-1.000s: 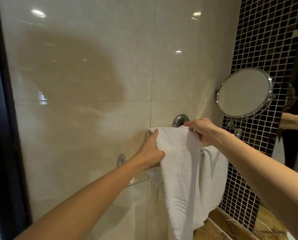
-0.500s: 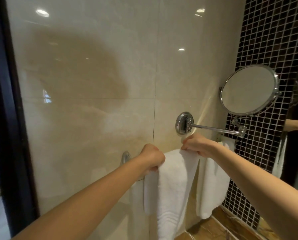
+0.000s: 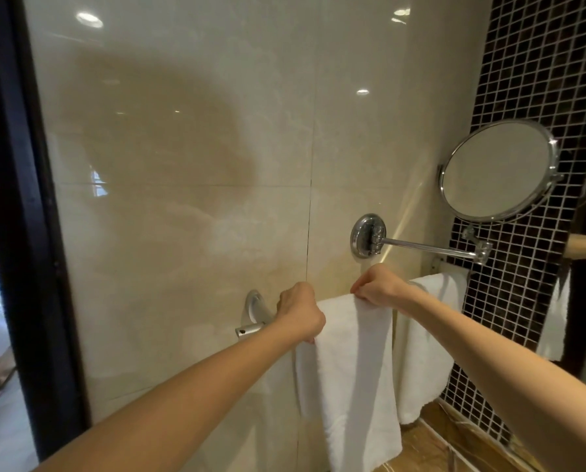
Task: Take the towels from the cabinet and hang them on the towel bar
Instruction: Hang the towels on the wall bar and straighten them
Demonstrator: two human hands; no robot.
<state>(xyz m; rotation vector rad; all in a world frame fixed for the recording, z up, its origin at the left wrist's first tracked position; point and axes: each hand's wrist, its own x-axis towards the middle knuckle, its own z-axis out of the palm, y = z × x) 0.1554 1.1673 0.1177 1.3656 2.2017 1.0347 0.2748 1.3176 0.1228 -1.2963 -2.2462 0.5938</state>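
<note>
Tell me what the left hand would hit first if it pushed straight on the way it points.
The left hand grips the towel on the bar, so those come first. Past them it would probably meet the beige wall close behind, though the gap is hard to judge.

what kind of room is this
Probably a bathroom, maybe a hotel's: white towels on a wall towel bar, a round chrome swing-arm mirror, and dark mosaic tile.

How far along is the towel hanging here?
Done: one white terry towel hangs at the right end of the chrome towel bar. In hand: left hand and right hand grip a second white terry towel draped over it. Remaining: release it; cabinet out of view.
</note>
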